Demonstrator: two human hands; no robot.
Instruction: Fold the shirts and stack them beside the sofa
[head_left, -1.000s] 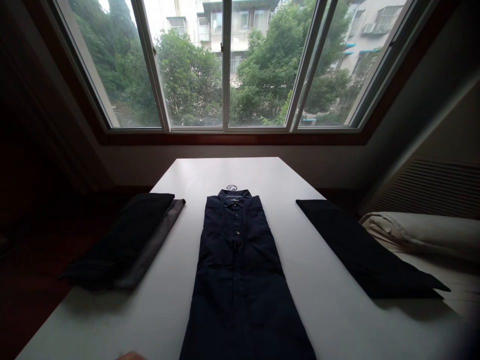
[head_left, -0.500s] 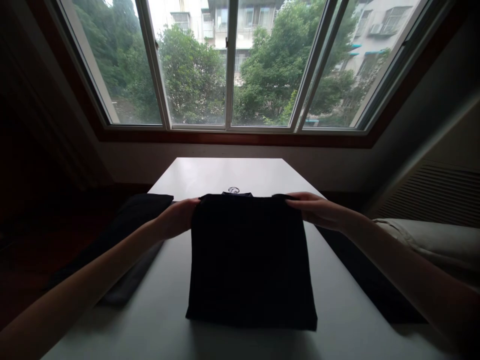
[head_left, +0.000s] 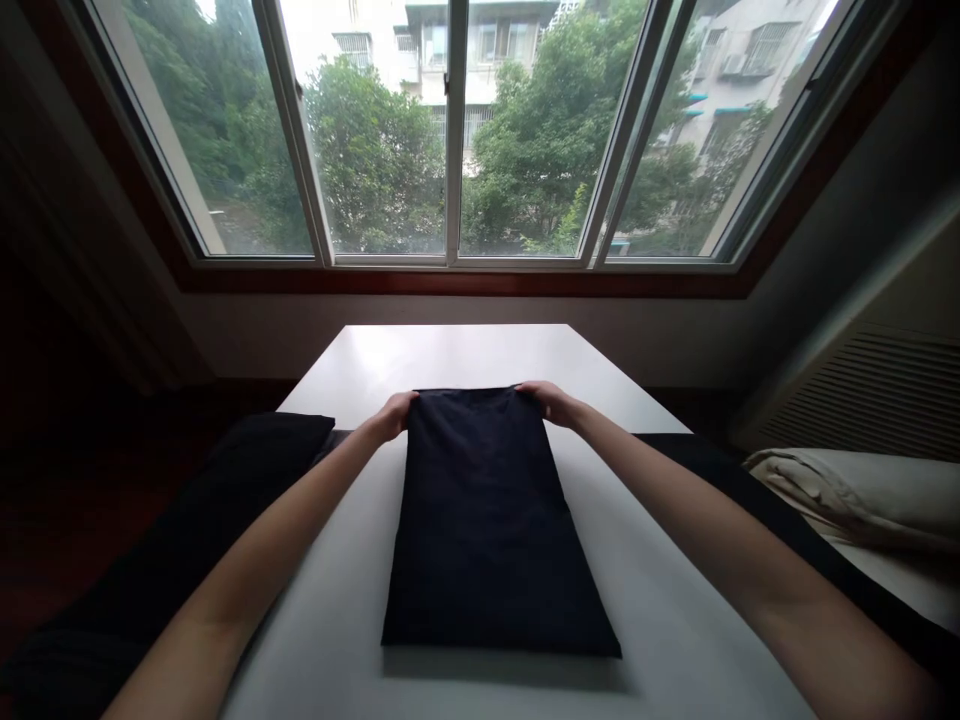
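A: Navy garment (head_left: 487, 520), folded, mid-tabletop (head_left: 330, 600); can't tell whether its far edge is raised. Fingers?

B: Closed on cloth. Left hand (head_left: 395, 413) grips the far left corner, right hand (head_left: 551, 402) the far right.

A: Risks?

B: Uneven pull could skew that edge; a slipped corner could leave creases.

A: Farther out?

B: Black cloth (head_left: 217, 500) left, dark strip (head_left: 712, 472) right. A low-sweeping forearm (head_left: 262, 550) might drag either.
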